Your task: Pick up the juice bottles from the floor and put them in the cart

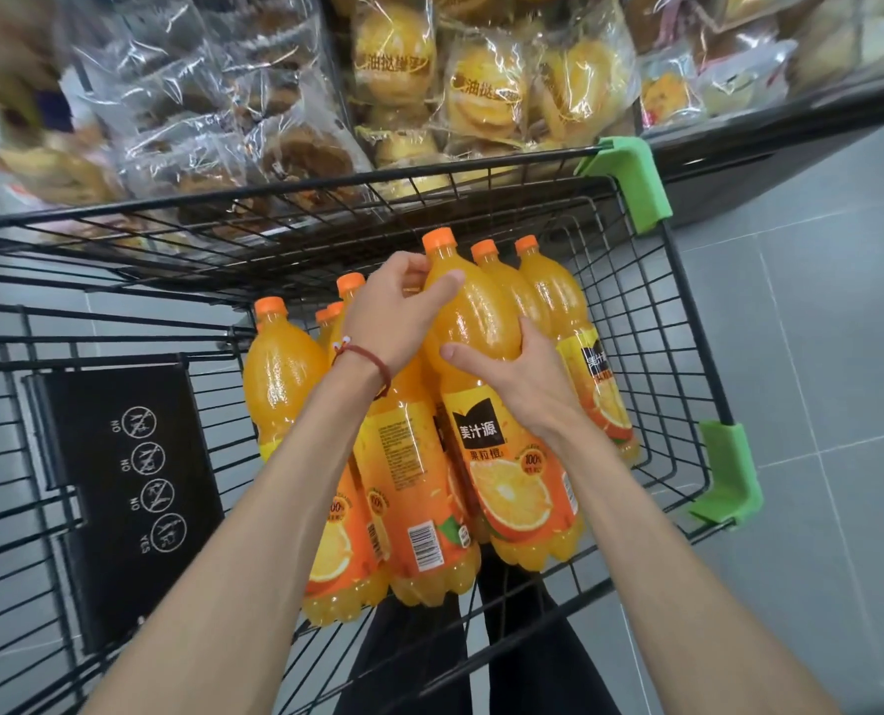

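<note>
Head view looks down into the cart (326,184), where both hands close round one juice bottle (481,312), neck pointing away, resting on or just above the other bottles (280,374) stacked inside (which of the two I cannot tell); the left hand (398,307), a red cord bracelet (367,361) at its wrist, curls over the shoulder just below the orange cap (439,238); the right hand (525,376) grips the waist just above the label, thumb across the front.

The bottle looks large and full, so I judge it heavy enough to warrant two hands; the plastic wall is glossy and dimpled, probably a little slippery and likely to give under a hard squeeze, while the neck and the narrowed waist seem the stiffer, surer places to hold; it should not break when set down, yet on the rounded pile beneath it may roll, so it wants settling into a gap between neighbours. No bottle shows on the grey floor tiles (816,327).

Its label reads 美汁源 in white on a black patch (478,430), 果粒橙 beneath, and "100%" beside a sliced orange; a barcode (422,547) shows on the neighbouring bottle. The cart's black flap (120,482) carries four round pictograms marked NO, NO, NO, YES; the bread packets (393,64) on the shelf beyond bear brown characters, of which 油 is legible and the rest too blurred to read.
</note>
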The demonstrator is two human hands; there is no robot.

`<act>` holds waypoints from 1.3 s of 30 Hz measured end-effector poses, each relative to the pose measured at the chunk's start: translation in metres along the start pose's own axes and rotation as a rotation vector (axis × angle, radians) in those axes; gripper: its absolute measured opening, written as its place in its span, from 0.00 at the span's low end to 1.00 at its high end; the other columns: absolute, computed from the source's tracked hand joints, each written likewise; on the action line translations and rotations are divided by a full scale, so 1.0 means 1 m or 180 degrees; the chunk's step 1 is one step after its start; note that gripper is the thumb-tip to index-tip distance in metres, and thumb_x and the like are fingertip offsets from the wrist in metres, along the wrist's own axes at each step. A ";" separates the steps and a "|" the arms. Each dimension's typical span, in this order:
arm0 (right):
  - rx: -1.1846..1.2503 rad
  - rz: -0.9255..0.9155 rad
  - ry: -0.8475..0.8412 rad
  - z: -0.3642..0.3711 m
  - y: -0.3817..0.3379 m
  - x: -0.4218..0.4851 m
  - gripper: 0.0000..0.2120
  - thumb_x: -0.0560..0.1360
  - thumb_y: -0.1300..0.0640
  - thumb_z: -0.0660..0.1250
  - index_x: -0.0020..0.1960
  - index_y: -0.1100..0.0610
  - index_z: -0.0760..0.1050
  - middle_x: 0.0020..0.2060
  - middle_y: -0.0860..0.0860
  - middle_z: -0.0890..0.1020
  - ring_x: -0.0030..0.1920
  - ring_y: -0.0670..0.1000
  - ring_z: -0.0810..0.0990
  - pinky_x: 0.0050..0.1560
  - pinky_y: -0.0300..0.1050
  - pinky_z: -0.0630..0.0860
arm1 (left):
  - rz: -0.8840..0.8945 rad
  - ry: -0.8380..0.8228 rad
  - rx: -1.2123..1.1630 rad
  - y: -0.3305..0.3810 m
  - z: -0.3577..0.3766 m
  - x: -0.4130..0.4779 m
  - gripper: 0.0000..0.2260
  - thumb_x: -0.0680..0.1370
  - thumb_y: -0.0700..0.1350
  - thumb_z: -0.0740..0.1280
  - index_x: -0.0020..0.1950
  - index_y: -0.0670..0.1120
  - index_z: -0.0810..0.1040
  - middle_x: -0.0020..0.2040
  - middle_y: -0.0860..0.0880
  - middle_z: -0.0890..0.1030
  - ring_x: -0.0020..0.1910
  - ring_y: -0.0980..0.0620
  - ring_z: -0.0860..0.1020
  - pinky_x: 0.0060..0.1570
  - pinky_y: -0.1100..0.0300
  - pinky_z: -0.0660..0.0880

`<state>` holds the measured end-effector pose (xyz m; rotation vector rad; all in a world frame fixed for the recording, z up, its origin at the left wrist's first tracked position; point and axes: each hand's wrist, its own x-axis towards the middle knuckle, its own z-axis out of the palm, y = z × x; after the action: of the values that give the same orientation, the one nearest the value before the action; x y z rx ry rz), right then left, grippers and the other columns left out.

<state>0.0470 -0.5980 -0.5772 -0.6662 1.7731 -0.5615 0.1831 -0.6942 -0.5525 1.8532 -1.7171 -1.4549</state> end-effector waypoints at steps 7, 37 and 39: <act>-0.1172 -0.0136 0.0490 0.012 0.000 -0.002 0.62 0.60 0.15 0.61 0.83 0.52 0.57 0.79 0.49 0.63 0.80 0.54 0.58 0.76 0.65 0.55 | 0.0074 -0.0036 0.0662 -0.007 -0.009 0.003 0.31 0.73 0.70 0.61 0.70 0.55 0.77 0.64 0.55 0.82 0.63 0.54 0.80 0.58 0.57 0.73; -0.1215 -0.0113 0.0809 0.023 0.004 0.000 0.56 0.59 0.17 0.63 0.78 0.48 0.60 0.69 0.44 0.69 0.68 0.46 0.65 0.69 0.56 0.61 | 0.0034 -0.0565 0.0213 -0.021 -0.026 0.028 0.32 0.70 0.48 0.54 0.74 0.61 0.70 0.67 0.56 0.79 0.66 0.51 0.75 0.71 0.39 0.56; -0.1093 -0.0209 0.0851 0.022 0.005 -0.002 0.53 0.60 0.18 0.66 0.75 0.47 0.58 0.66 0.42 0.67 0.64 0.44 0.64 0.68 0.54 0.61 | 0.0108 -0.0509 0.0309 -0.023 -0.023 0.028 0.32 0.70 0.49 0.54 0.75 0.62 0.69 0.68 0.58 0.79 0.66 0.52 0.75 0.69 0.42 0.56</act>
<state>0.0680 -0.5945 -0.5853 -0.9219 2.1310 -0.4059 0.2106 -0.7218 -0.5721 1.7880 -1.9148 -1.5709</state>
